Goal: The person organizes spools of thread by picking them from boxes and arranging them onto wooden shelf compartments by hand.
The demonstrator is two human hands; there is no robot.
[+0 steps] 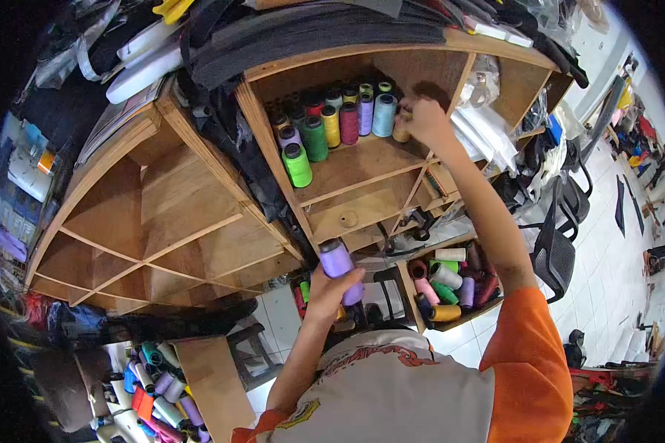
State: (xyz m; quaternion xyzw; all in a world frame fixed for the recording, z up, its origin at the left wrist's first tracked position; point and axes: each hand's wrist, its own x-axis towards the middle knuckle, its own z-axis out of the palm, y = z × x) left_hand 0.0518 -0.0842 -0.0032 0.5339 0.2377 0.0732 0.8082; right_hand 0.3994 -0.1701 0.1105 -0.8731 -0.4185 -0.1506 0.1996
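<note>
The left hand (331, 294) had its fingers closed around one purple spool (336, 260). The right hand (427, 122) had curled fingers at one tan spool (401, 131), shelved beside one light-blue spool (383, 115); grip unclear.

L hand (332, 294): low, gripping | R hand (425, 122): fwd, arm ext., fingers curled

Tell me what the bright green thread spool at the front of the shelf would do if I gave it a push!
The bright green spool would probably tip if pushed near its top, because it stands tall and narrow. Once down, it might roll, since its sides look round.
</note>
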